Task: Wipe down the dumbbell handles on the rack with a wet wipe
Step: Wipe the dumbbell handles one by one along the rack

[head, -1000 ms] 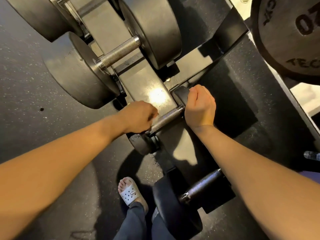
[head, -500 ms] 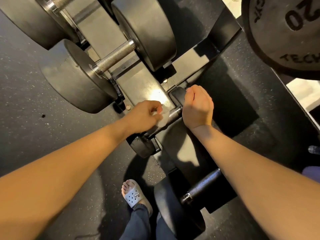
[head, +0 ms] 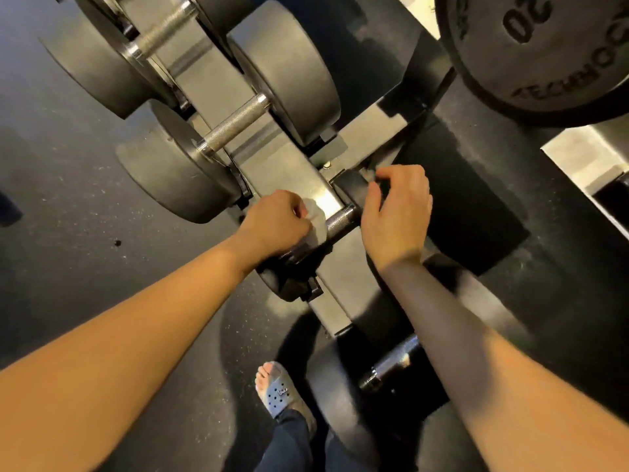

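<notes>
White wet wipe point(head: 315, 228) sits bunched on the knurled handle point(head: 341, 220) of the small dumbbell point(head: 289, 279), which lies across the grey metal rack point(head: 218, 93). Left grip point(head: 275, 223) is clenched around wipe and handle together, knuckles up, at the handle's left end. Bare knurled steel shows between the two hands.

Right grip point(head: 396, 216) is released: fingers loosely curled, thumb apart, holding nothing. It is just beside the dumbbell's black right head point(head: 347, 187); whether it touches, cannot tell.

Further up the rack is a larger dumbbell point(head: 177, 172) with grey round heads, its bar point(head: 235, 126) bare. Above that is a third dumbbell point(head: 85, 73), motion-blurred. Nearest the person is a lower dumbbell point(head: 340, 379), black, its bar partly hidden behind the right forearm.

Top right is a weight plate point(head: 544, 46) marked 20, apart from the rack. Black speckled floor point(head: 68, 199) lies on the left. One foot in a grey perforated sandal point(head: 277, 391) stands beside the rack base.
</notes>
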Demonstrator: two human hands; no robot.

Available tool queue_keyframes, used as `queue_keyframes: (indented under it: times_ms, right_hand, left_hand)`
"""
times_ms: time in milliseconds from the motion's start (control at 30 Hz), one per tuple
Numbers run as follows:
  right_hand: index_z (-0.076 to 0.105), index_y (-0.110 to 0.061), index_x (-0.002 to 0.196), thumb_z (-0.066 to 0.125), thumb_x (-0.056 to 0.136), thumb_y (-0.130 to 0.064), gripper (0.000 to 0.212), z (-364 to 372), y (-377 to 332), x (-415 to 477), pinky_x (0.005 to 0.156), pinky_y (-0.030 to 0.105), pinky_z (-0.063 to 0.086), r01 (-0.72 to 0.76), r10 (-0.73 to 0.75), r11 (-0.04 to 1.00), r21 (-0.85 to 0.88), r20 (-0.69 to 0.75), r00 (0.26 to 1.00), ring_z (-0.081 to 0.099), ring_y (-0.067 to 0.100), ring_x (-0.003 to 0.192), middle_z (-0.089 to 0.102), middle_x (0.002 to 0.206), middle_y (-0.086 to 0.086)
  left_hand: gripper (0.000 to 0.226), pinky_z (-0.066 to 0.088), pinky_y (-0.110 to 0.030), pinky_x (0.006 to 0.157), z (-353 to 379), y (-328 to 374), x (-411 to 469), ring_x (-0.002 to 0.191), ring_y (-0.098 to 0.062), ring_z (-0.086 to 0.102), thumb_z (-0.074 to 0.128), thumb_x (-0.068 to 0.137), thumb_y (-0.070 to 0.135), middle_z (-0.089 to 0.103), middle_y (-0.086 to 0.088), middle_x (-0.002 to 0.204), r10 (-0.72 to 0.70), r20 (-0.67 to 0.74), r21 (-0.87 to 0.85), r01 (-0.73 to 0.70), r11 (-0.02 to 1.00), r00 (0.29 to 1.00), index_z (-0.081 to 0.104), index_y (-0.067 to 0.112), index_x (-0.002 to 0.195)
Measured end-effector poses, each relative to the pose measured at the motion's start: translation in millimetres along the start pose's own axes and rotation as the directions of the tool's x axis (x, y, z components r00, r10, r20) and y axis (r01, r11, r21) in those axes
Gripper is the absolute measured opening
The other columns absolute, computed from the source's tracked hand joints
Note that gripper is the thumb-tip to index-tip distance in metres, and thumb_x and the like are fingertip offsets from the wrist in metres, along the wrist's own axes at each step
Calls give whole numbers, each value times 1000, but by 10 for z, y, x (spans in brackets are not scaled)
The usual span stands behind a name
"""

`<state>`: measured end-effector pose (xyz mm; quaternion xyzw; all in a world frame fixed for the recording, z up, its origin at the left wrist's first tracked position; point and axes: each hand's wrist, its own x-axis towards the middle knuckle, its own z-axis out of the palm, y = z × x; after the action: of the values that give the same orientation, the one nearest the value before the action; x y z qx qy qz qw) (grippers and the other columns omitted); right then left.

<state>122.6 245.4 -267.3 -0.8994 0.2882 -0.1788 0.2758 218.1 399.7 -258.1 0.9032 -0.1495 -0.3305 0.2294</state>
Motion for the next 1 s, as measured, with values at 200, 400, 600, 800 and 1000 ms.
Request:
queue_keyframes:
  times_ms: [200,400,600,800,1000]
  right_hand:
    - [64,-35,90,69,96,-22,15,34,-266,-748,63,38,57,-520,389,675,523,347,853,60,22,63,64,71,2]
    - [67,-11,78,59,100,-4,24,183,-225,-534,57,26,59,-760,749,101,642,453,483,65,17,62,67,73,9]
    - [67,-5,98,57,102,-20,18,618,-253,-603,67,33,60,-724,690,412,553,330,644,70,19,76,72,88,11]
    - [56,-17,82,49,105,-25,25,593,-170,-895,63,28,48,-485,311,860,160,588,746,60,11,75,60,78,-1]
    - [65,-8,104,48,106,-22,22,467,-112,-603,56,23,41,-844,630,314,434,570,527,52,11,65,61,83,5]
  left_hand:
    - [20,55,-29,67,101,163,-225,73,-13,67,56,92,-7,74,-16,86,-28,236,-605,169,778,971,74,-5,101]
    - [23,49,-29,75,103,-221,-300,84,-13,61,55,100,14,69,5,99,10,-272,-105,-40,994,962,72,21,112]
    - [17,39,-25,67,328,-526,-183,83,-12,54,50,104,24,59,8,88,-395,-280,-590,168,790,875,64,13,103]
    - [29,34,-34,60,619,-422,-59,77,-21,54,47,104,31,57,3,75,-524,-361,-569,262,779,772,53,22,77]
    - [35,32,-35,62,600,-401,-94,72,-26,48,45,100,26,50,1,67,-455,-416,-438,264,859,787,43,20,65]
